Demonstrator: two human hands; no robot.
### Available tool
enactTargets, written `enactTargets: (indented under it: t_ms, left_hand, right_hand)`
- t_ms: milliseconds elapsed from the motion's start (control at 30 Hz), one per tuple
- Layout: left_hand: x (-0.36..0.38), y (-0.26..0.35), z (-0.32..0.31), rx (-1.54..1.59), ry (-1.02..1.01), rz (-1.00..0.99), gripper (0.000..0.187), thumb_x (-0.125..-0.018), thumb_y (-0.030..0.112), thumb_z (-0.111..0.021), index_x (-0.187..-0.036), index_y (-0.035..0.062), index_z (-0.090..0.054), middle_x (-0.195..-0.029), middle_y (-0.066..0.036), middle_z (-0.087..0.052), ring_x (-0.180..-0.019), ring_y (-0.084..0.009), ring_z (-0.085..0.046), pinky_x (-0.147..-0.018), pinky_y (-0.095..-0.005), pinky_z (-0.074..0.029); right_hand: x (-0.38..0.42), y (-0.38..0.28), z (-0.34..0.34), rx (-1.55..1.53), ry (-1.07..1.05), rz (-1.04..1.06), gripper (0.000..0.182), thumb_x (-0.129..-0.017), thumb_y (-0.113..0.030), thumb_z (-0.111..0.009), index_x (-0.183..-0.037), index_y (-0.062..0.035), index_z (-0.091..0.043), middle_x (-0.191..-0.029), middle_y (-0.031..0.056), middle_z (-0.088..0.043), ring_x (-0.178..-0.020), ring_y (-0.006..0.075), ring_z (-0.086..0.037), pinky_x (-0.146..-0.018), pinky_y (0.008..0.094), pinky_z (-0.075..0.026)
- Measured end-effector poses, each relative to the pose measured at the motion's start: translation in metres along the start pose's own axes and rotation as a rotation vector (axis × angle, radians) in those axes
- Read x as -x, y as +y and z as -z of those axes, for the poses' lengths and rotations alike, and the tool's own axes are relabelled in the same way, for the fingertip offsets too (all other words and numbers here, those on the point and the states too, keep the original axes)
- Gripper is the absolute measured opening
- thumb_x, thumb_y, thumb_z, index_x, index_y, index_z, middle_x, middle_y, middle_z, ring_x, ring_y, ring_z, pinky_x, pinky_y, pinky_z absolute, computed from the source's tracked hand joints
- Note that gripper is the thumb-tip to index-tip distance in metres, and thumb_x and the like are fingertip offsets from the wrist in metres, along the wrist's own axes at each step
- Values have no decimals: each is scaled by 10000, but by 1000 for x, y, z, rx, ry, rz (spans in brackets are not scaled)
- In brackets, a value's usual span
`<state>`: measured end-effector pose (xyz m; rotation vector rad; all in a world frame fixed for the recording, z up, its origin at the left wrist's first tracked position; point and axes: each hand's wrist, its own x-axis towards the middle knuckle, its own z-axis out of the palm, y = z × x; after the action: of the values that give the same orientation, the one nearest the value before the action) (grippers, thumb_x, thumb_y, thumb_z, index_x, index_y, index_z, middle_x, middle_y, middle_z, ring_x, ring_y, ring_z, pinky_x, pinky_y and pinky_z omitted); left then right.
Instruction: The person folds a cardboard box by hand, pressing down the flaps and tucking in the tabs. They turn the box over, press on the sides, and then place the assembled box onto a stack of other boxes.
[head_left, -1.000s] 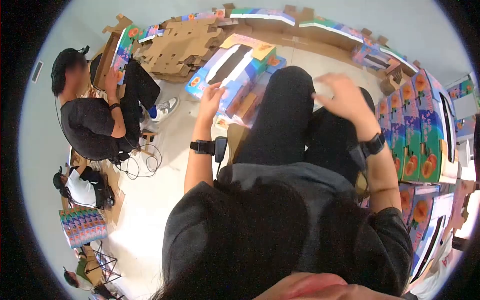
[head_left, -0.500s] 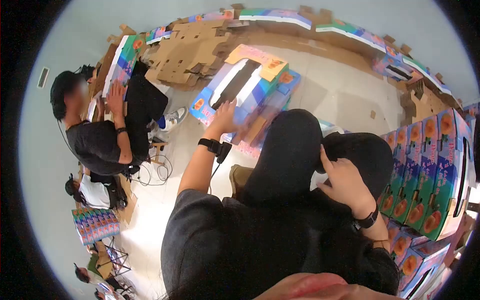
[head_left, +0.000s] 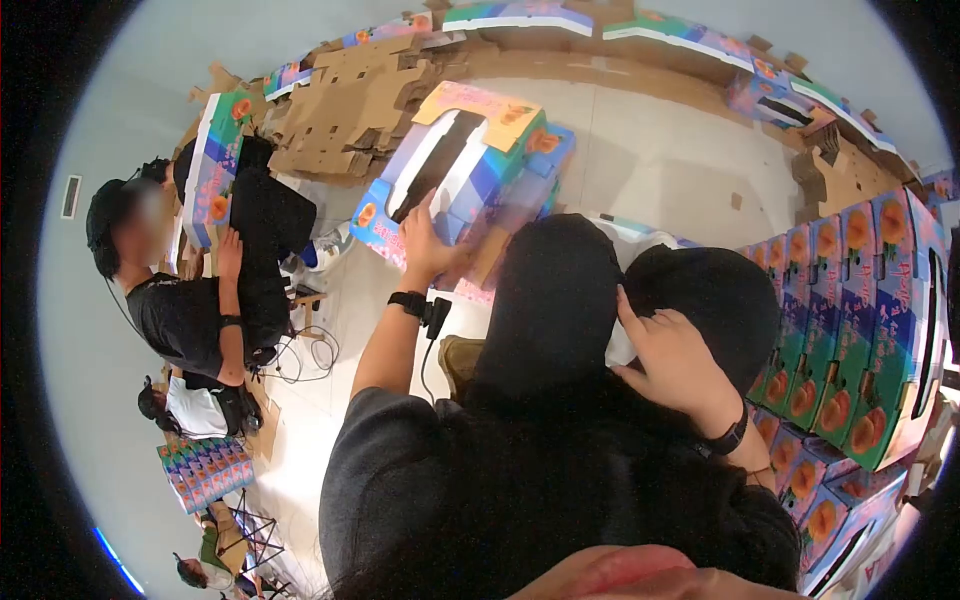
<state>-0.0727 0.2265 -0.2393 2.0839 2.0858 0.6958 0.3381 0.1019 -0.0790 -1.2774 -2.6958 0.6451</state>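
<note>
Since half a second ago, the left hand (head_left: pixel 425 245) has closed onto the near edge of the printed fruit box (head_left: pixel 465 170), where before it only reached toward it with fingers spread. Its grip now wraps the box's lower rim, thumb side up, fingers curled around the cardboard. That box sits on the floor (head_left: pixel 660 170) in the upper middle of the frame, tilted, with its long dark window opening facing up and an orange-pink flap at its far end.

At centre right, the right hand (head_left: pixel 670 365) lies on the person's dark trouser knees (head_left: pixel 640 300), much where it was, fingers loosely bent and holding nothing. Both wrists wear black bands.

Along the right edge of the frame stands a row of assembled boxes (head_left: pixel 860 330) with orange fruit prints, packed side by side. Flat brown cardboard blanks (head_left: pixel 350 110) are piled in the upper left, just beyond the held box.

At the left of the frame a seated co-worker (head_left: pixel 180 300) in black presses a hand against another upright box (head_left: pixel 212 170). Below them lies a small stack of folded boxes (head_left: pixel 205 470).
</note>
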Motion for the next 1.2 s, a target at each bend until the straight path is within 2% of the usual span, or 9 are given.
enactTargets:
  t_ms: [100, 367, 567, 633, 733, 767, 933, 1067, 1200]
  left_hand:
    - [1, 11, 12, 4, 83, -46, 955, -553, 343, -886, -1384, 94, -486, -1251, -150, -581, -1235, -353, -523, -1083, -470, -341]
    - [-10, 48, 79, -14, 343, -249, 998, -594, 342, -934, -1358, -39, -418, -1270, -198, -489, -1199, -377, -471, -1036, -483, -382]
    - [-1, 99, 134, -60, 520, -534, 820, -621, 299, -944, -1186, 26, -417, -1344, -227, -449, -1274, -385, -450, -1123, -540, -308]
    - [5, 119, 148, -44, 554, -613, 784, -641, 272, -928, -1169, 71, -385, -1376, -235, -439, -1317, -394, -433, -1175, -608, -208]
    - [20, 139, 166, 8, 534, -687, 808, -649, 270, -915, -1208, 94, -359, -1366, -238, -445, -1310, -387, -446, -1183, -611, -163]
    - [26, 146, 171, -3, 542, -707, 864, -650, 278, -907, -1278, 101, -341, -1337, -239, -474, -1284, -388, -478, -1193, -610, -90]
    - [60, 178, 194, 68, 571, -848, 1066, -642, 310, -910, -1458, 71, -266, -1337, -253, -525, -1282, -387, -516, -1205, -590, -20]
    - [81, 190, 205, 75, 609, -930, 1119, -619, 324, -909, -1511, 107, -269, -1311, -233, -565, -1260, -371, -551, -1220, -584, 4]
    - [110, 196, 220, 107, 574, -943, 1026, -577, 316, -892, -1462, 147, -400, -1315, -190, -579, -1225, -367, -569, -1214, -615, -48]
  right_hand:
    - [3, 1, -4, 0, 19, 8, 929, -795, -267, -799, -1510, 113, -344, -941, 165, -696, -888, 336, -673, -920, 403, -486]
    - [-3, -2, -2, -37, 71, -12, 802, -780, -247, -802, -1433, 82, -472, -885, 159, -693, -854, 332, -679, -821, 416, -511]
    - [-7, -4, 14, -122, 578, 73, 154, -830, -145, -759, -972, -86, -747, -856, 92, -690, -820, 298, -670, -755, 408, -522]
    - [-6, -14, 30, -27, 819, 121, 202, -773, -117, -794, -964, -95, -736, -940, 73, -691, -912, 285, -671, -779, 401, -522]
    - [1, -25, 51, 170, 1075, 187, 249, -726, -95, -806, -966, -116, -741, -1050, 66, -696, -1034, 303, -663, -837, 413, -523]
    - [5, -30, 56, 247, 1143, 206, 266, -713, -88, -808, -968, -123, -743, -1083, 65, -697, -1072, 311, -658, -859, 418, -523]
    - [42, -63, 76, 493, 1397, 256, 272, -725, -89, -809, -969, -178, -726, -1121, 35, -710, -1150, 310, -639, -954, 452, -509]
    - [92, -99, 80, 695, 1443, 296, 189, -791, -155, -781, -926, -231, -673, -1077, -27, -715, -1113, 247, -647, -1022, 453, -454]
    - [117, -134, 86, 583, 1343, 360, 270, -749, -175, -786, -1006, -165, -705, -1059, 19, -707, -1119, 263, -642, -1027, 478, -442]
